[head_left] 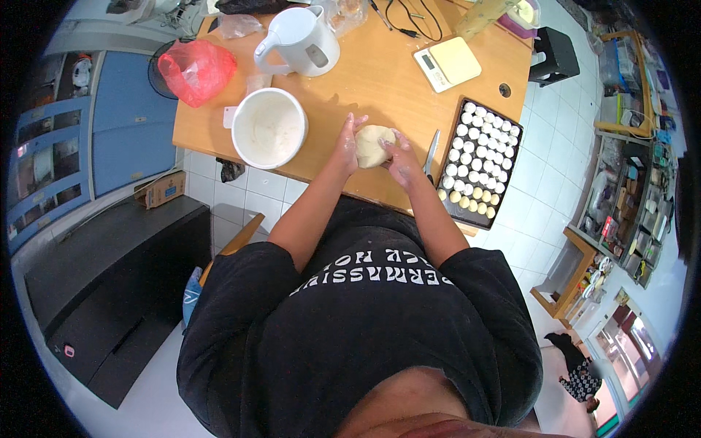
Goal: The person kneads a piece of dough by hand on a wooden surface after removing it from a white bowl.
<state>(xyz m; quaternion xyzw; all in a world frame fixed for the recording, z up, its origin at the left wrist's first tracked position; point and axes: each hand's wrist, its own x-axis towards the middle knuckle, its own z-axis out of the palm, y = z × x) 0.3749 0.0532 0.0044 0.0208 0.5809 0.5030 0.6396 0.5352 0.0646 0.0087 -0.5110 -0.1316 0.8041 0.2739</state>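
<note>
A pale lump of dough point(374, 146) is held between my two hands near the front edge of the table. My left hand point(349, 144) presses against its left side, its fingers pointing toward the far side and dusted with flour. My right hand point(401, 160) grips the dough from the right, fingers resting on its top. To the right of that hand lies a knife point(433, 150) with a shiny blade and a dark handle. A white bucket point(299, 150), pale residue inside, stands left of my left hand.
A dark tray point(467, 213) of small dough balls, most white and several yellowish, lies at the right table edge. Farther back are a digital scale point(456, 62), a white electric kettle point(310, 40), a red plastic bag point(197, 71) and a black cable point(409, 29). A person point(582, 376) is far off, lower right.
</note>
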